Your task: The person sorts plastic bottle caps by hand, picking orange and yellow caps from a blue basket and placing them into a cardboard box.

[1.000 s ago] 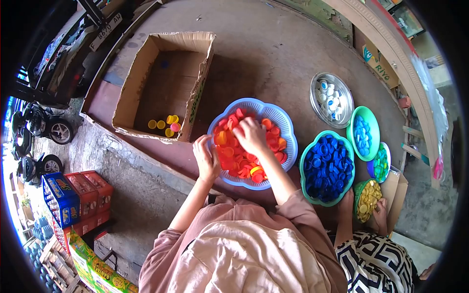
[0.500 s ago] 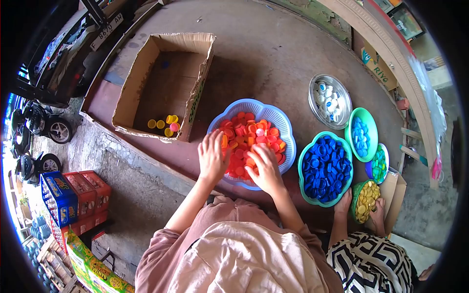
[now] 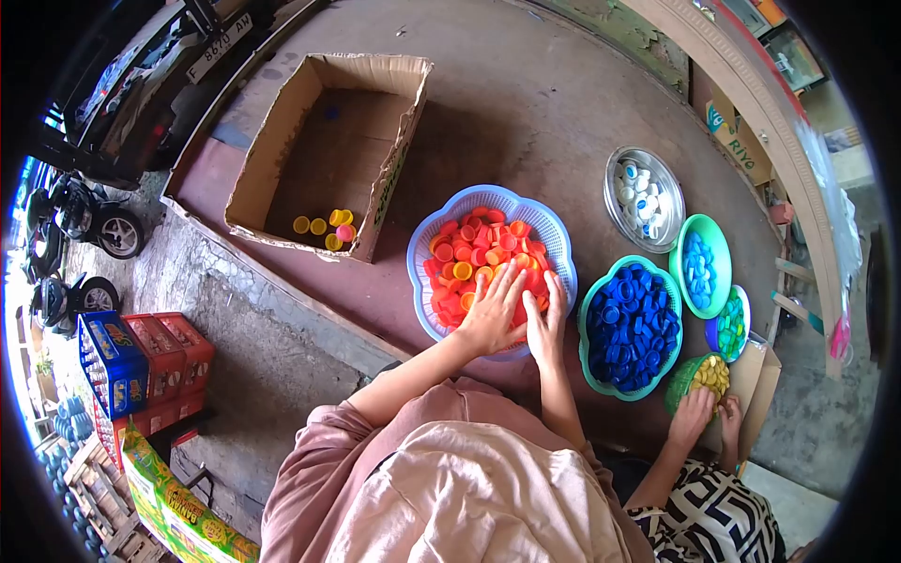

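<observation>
Left hand [image 3: 493, 314] and right hand [image 3: 546, 324] rest flat, fingers unclenched, on loose red caps [image 3: 479, 246] in a basket [image 3: 488, 193], likely light, hard, slippery, best scooped in handfuls.

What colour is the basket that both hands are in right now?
Light blue basket, best seen in the head view.

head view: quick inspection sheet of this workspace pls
surface: bare brown concrete floor
job's things: light blue basket heaped with red and orange caps
clutter: cardboard box holding a few yellow caps; teal bowl of dark blue caps; metal dish of white caps
hands: left hand and right hand lie open, side by side on the caps; another person's hand by a green basket
cables: nothing seen
surroundings: motorbikes, stacked crates
</observation>
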Demonstrator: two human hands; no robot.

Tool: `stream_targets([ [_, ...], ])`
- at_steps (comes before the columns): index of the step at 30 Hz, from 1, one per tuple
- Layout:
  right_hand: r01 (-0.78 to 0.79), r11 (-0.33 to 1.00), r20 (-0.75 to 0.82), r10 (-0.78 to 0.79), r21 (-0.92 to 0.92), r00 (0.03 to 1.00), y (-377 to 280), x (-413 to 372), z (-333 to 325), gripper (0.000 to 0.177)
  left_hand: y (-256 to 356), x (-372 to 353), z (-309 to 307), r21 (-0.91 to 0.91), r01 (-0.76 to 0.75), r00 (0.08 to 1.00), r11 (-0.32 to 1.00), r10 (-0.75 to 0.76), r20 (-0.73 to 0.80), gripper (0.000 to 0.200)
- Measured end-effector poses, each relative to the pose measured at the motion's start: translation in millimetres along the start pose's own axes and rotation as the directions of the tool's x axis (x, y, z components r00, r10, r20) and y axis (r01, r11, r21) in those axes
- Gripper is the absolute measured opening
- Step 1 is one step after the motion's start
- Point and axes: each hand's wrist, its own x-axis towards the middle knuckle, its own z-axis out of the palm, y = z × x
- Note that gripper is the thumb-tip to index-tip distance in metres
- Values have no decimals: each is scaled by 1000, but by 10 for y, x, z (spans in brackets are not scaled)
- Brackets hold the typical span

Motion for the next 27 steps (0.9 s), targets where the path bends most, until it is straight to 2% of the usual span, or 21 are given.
stream_targets([
  [2,-72,996,-44,74,51,996,-13,-2,-7,60,-17,-72,-54,-76,-41,999,996,40,-24,88],
  [3,-97,990,-59,103,103,993,2,17,6,60,-5,-117,-122,-46,-81,995,996,78,-63,84],
  [4,-121,980,-74,134,157,988,10,30,8,60,-39,-155,-141,-61,-61,992,996,54,-111,82],
  [6,-122,985,-52,129,121,990,17,17,-4,60,-111,-219,-186,-93,-21,979,995,2,-204,78],
  [7,-100,990,-51,105,98,993,35,7,3,60,-127,-222,-239,-67,74,957,995,-90,-276,69],
  [8,-76,994,-48,80,75,996,53,3,11,60,-279,-194,-213,77,151,931,986,-115,-346,58],
  [10,-34,996,-60,39,78,997,97,-8,31,59,-408,-142,-506,363,313,915,878,-176,-362,43],
  [12,13,995,-60,-7,100,998,137,-21,32,57,-526,-101,-745,394,339,900,854,-173,-400,28],
  [15,32,996,-62,-27,88,998,91,-28,27,55,-670,-59,-830,374,299,914,878,-150,-377,26],
  [18,30,995,-69,-24,90,997,93,-30,36,54,-641,-20,-742,392,222,956,893,-119,-269,21],
  [20,50,996,-75,-45,73,996,86,-40,41,53,-709,23,-547,414,170,953,894,-42,-300,15],
  [22,66,996,-86,-60,67,994,103,-47,42,53,-737,67,-477,408,192,967,893,-101,-234,15],
  [25,82,993,-113,-72,82,991,131,-50,59,51,-761,108,-459,435,194,960,879,-78,-270,11],
  [27,93,993,-123,-84,67,989,106,-58,51,50,-730,99,-510,380,166,939,910,-28,-344,9],
])
